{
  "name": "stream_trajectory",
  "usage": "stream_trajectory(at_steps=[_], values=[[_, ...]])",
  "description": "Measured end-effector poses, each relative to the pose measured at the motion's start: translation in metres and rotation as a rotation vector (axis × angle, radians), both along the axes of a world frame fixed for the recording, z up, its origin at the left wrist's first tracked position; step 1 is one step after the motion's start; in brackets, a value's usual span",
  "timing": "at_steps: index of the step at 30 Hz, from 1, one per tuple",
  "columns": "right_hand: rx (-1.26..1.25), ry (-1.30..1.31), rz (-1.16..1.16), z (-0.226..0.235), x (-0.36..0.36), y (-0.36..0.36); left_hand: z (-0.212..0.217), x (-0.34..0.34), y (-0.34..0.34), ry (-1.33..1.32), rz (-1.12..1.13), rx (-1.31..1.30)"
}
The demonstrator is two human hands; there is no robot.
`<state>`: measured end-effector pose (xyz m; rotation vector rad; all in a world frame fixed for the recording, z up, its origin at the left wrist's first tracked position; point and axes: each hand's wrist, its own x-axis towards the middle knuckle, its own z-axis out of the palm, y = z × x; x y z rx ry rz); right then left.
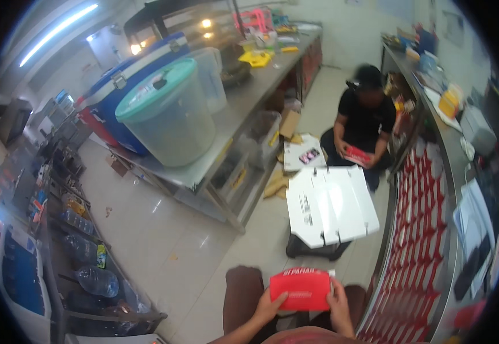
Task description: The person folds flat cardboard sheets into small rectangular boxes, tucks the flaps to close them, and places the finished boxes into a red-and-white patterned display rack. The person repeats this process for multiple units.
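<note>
Two hands clamp one red packet [300,289]: left hand [270,307] low edge, right hand [338,298] right edge | packet between them over lap | step: likely folding | next: firm crease, aligned corners.

Red flat packet [300,289], white carton [329,206], teal-lidded clear tub [169,114], blue cooler [120,86]

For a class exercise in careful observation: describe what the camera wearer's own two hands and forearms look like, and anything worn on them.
Both are bare. The left hand and right hand show no gloves, and no rings or wristbands can be made out at this size. The left forearm enters from the lower edge with no sleeve showing; little of the right forearm shows. No tools, straps or markings are visible.
</note>
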<state>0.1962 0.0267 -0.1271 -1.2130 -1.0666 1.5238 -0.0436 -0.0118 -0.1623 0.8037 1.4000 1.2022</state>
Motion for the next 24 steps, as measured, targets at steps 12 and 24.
stream_trajectory(at_steps=[12, 24], values=[[-0.05, 0.468, 0.453, 0.37, -0.159, 0.21, 0.352, -0.135, 0.075, -0.116, 0.364, 0.527], [0.263, 0.448, 0.692, 0.495, -0.41, 0.283, 0.482, -0.357, 0.133, 0.435, 0.403, 0.98]])
